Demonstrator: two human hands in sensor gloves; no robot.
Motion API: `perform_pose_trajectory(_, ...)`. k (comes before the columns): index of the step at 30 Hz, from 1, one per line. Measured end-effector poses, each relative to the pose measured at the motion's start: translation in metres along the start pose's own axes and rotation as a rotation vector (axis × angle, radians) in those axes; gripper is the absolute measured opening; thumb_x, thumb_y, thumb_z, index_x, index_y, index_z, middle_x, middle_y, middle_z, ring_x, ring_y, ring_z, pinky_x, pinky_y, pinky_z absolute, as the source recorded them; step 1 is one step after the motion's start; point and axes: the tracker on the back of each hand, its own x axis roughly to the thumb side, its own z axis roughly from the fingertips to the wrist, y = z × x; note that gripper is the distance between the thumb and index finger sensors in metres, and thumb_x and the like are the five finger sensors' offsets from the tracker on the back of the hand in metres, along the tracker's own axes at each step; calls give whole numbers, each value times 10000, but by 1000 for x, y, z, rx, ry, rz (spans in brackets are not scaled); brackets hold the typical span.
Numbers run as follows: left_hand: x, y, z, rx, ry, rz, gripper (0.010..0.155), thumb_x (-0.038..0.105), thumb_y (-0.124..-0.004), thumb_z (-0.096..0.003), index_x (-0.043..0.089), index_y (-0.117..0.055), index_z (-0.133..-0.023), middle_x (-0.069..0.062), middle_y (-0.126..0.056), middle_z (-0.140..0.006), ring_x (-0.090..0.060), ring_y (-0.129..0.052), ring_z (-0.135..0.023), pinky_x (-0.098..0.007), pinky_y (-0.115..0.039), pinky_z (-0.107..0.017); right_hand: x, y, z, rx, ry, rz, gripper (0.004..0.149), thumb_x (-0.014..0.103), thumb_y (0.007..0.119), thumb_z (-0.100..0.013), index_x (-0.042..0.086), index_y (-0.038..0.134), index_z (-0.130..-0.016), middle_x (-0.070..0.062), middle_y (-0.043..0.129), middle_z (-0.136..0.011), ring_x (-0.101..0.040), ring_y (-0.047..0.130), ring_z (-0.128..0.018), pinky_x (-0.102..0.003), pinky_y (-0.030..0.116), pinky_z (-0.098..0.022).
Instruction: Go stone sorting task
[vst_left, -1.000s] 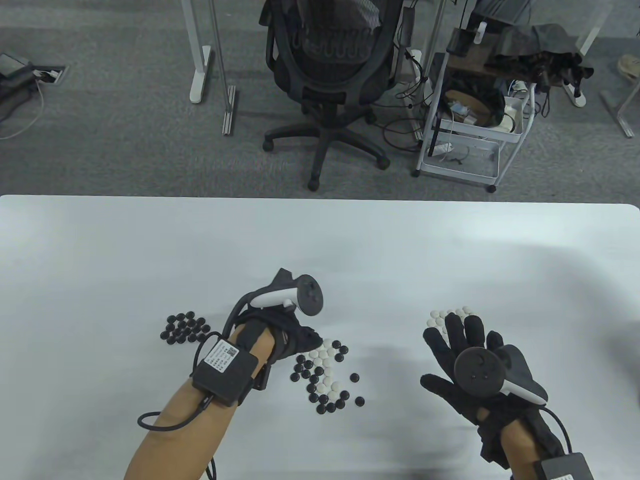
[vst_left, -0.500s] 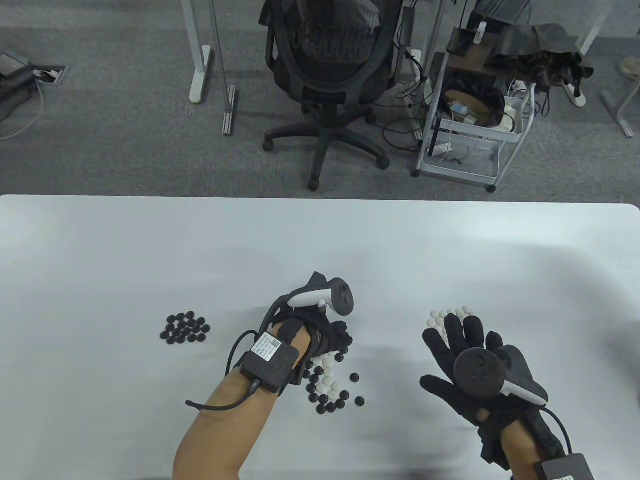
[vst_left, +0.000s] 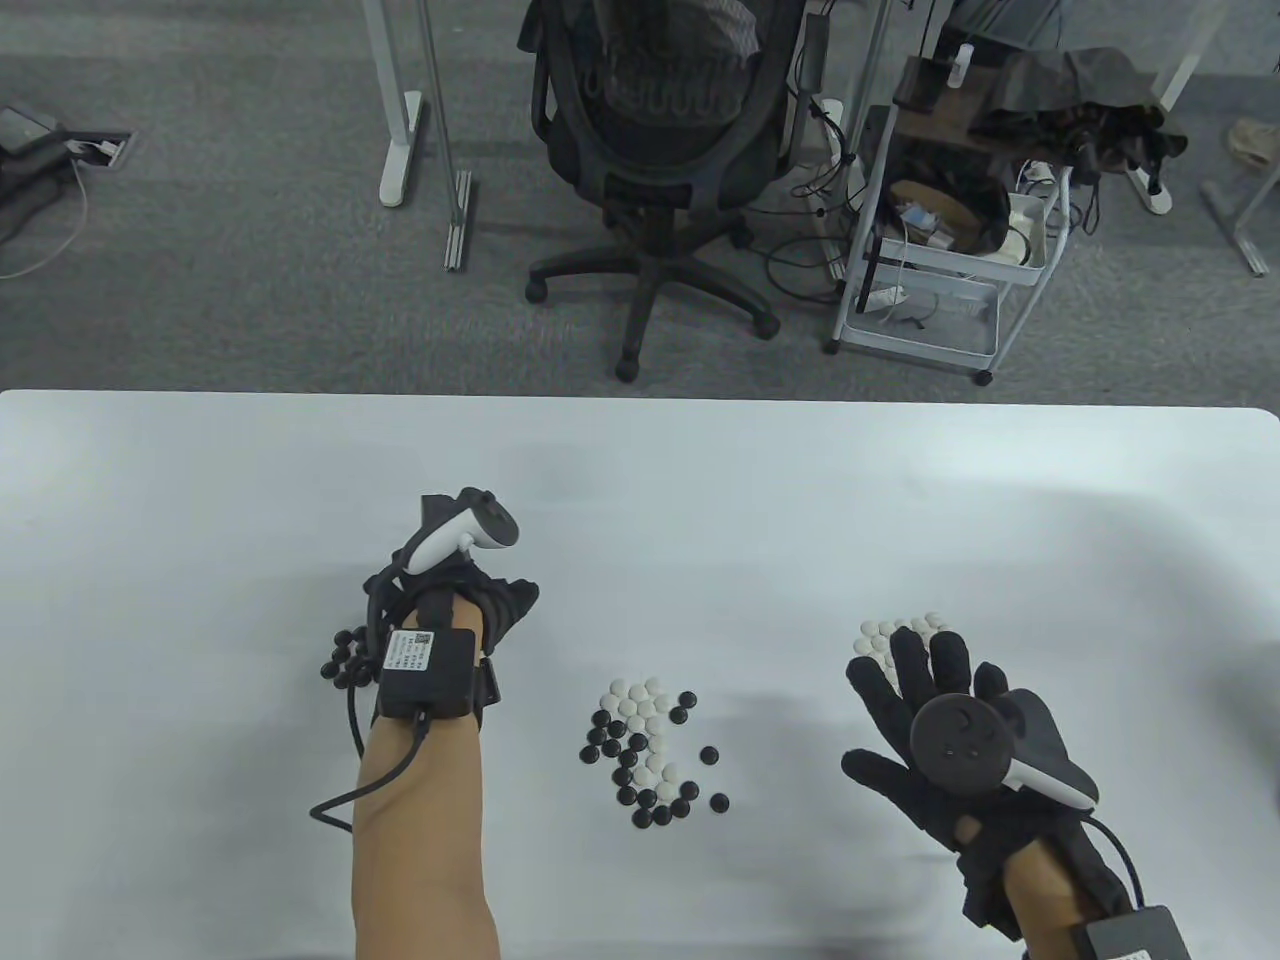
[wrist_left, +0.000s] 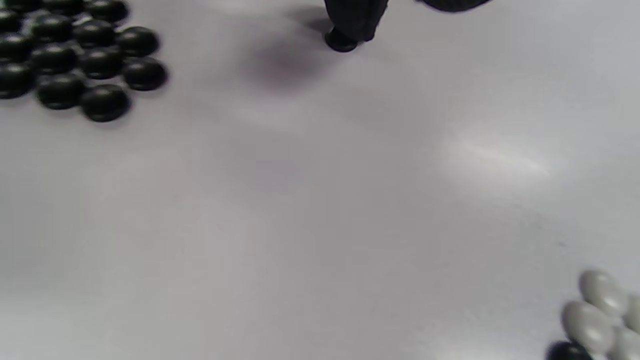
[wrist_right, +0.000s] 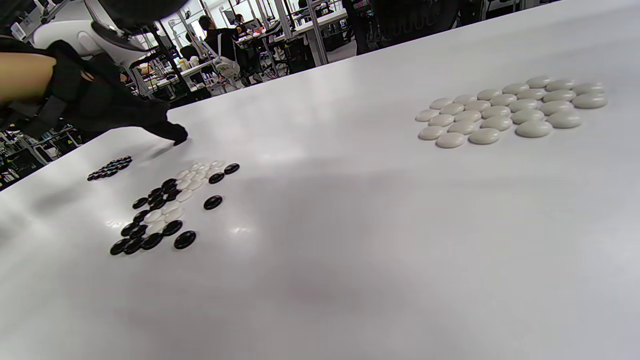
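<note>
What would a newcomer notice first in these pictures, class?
Three clusters of Go stones on the white table: a mixed pile at centre, black stones grouped at left, white stones at right. The left hand reaches down beside the black group; the right hand hovers spread by the white one.

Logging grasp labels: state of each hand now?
Left hand: fingertips pinch a black stone at the table.
Right hand: open, fingers spread, holding nothing.

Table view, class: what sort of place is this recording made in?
Probably an office or lab workspace: a white table on grey carpet, a black mesh office chair, and a white wire cart with cables.
</note>
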Motion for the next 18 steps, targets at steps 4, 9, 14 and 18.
perform_pose_trajectory(4,-24,6,3,34,78,-6,685,499,-412,-554,234,-490,-1180,-261,171,-1120,-576,204,-911,-830,51,-551,1,2,-1,11,-2,5,786,536,500,-552,134,152,-1132,-305,-58,-1073,-572,-121,-865,-796,24,-519)
perform_pose_trajectory(9,-38,8,4,53,108,-2,687,499,-412,-554,232,-484,-1182,-257,192,-1114,-573,208,-913,-828,55,-553,1,3,-2,18,1,6,785,536,499,-553,134,153,-1131,-304,-57,-1073,-573,-118,-868,-797,26,-520)
perform_pose_trajectory(14,-44,8,5,52,120,0,687,499,-413,-554,231,-489,-1182,-259,169,-1120,-574,205,-914,-829,54,-552,2,3,-2,26,2,7,787,535,500,-553,131,154,-1133,-305,-56,-1073,-574,-117,-868,-797,28,-521)
perform_pose_trajectory(18,-50,8,8,51,153,-5,693,498,-415,-555,219,-498,-1184,-261,171,-1120,-576,203,-914,-829,52,-550,2,3,-2,31,1,8,787,535,501,-554,131,153,-1133,-305,-57,-1073,-574,-117,-868,-797,28,-520)
